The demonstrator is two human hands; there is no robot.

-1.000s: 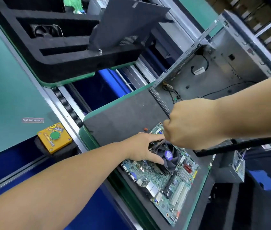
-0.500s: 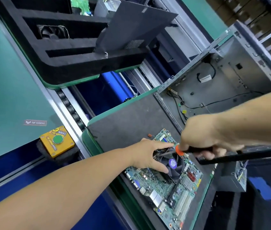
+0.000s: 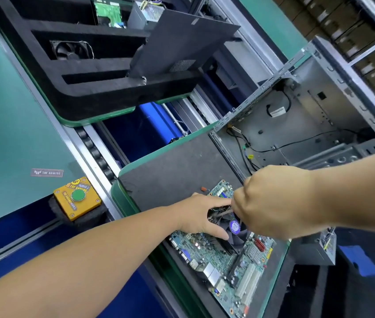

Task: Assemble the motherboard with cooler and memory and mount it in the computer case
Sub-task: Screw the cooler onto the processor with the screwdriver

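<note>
The black square cooler fan (image 3: 232,230) is being steadied by the spread left hand (image 3: 201,216) at nine o'clock; the right hand (image 3: 273,203) is curled, seemingly gripping a thin metal shaft (image 3: 224,211), best kept square on its fastener.

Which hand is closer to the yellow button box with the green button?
Left. The left hand rests on the cooler fan, on the side toward the yellow button box. The right hand is on the fan's far side, farther from the box.
</note>
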